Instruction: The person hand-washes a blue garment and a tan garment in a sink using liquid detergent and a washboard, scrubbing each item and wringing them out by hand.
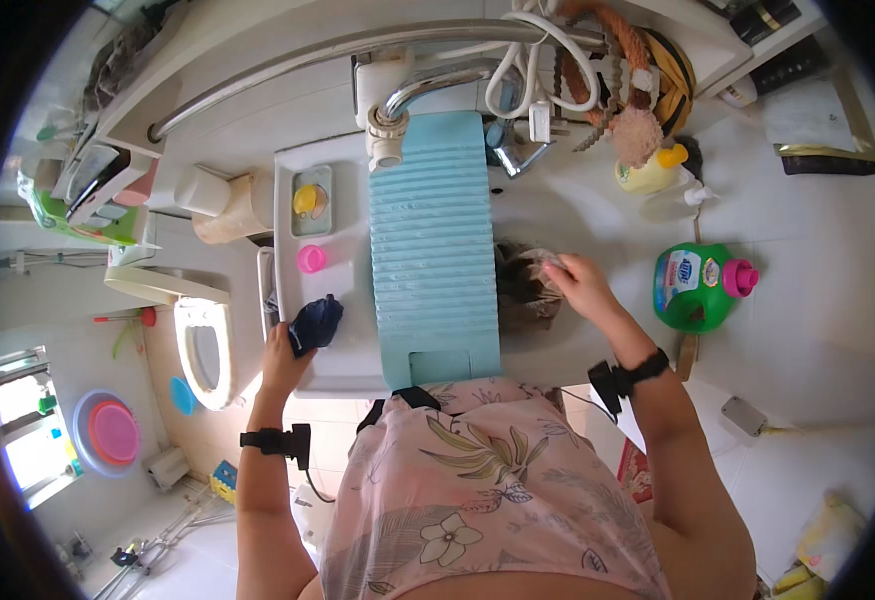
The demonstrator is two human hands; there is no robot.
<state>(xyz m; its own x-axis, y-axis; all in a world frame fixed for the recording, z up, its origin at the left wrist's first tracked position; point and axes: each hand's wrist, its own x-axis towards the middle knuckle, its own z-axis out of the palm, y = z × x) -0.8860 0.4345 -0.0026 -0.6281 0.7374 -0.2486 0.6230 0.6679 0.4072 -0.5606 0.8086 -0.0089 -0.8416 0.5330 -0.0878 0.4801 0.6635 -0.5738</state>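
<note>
My left hand (280, 364) grips a bunched dark navy cloth (317, 324) above the left end of the white washbasin counter (340, 373). Over the sink bowl, my right hand (584, 282) pinches a thin, pale piece of fabric (542, 259). Dark and brownish fabric (533, 309) lies in the bowl just below it, partly hidden by the board's edge. Between my hands, a light-blue ribbed plastic washboard (434, 247) lies across the basin. A pink cap (312, 259) sits on the counter beyond the navy cloth.
A soap dish (323, 221) holds yellow soap at the back left. The chrome faucet (516, 156) and a white tap fitting (386, 142) overhang the back. To the right stand a green detergent bottle (696, 300) and a yellow pump bottle (636, 176). White cables (591, 75) hang from a metal rail (332, 49).
</note>
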